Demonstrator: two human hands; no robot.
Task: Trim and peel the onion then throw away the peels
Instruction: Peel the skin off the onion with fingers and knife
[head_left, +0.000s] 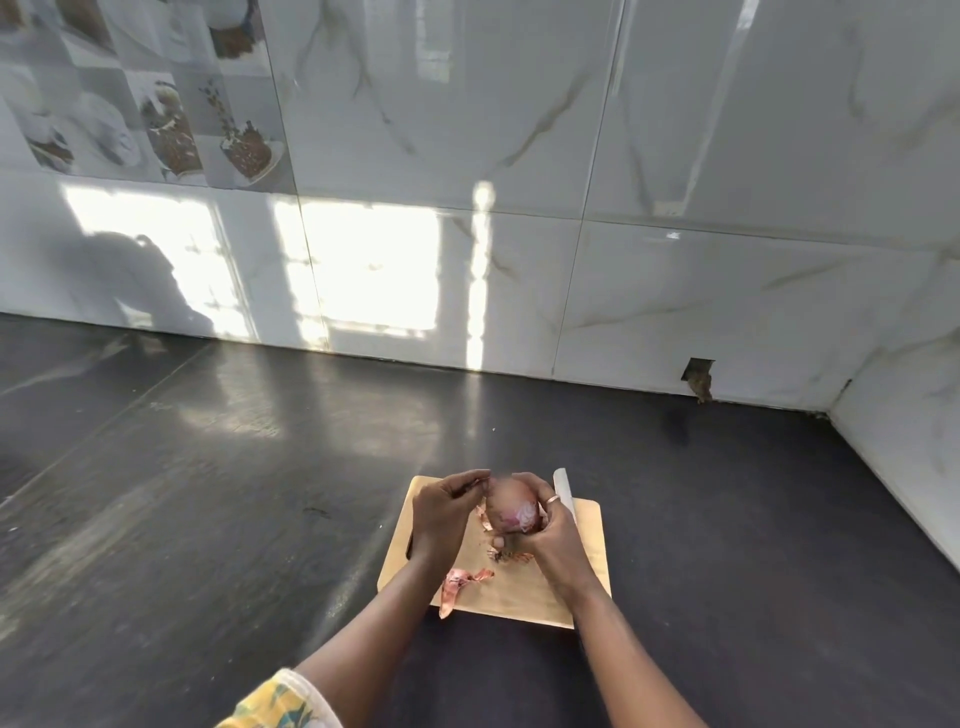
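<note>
Onion peeling over the cutting board

Right hand (545, 525) cups the onion (511, 512) just above the cutting board (587, 571); left hand (447, 512) pinches a strip of skin beside it, peels (460, 584) on the board's near edge.

The bench (208, 493) is dark stone, polished enough to mirror the window light, with faint scuffs near the left. The far wall (727, 156) is glossy white marble-look tile. The cutting board (589, 551) is pale matt wood. The onion (511, 509) shows smooth, moist purple flesh; its peels (457, 584) look papery and dry. The knife blade (563, 488) is dull pale metal.
</note>
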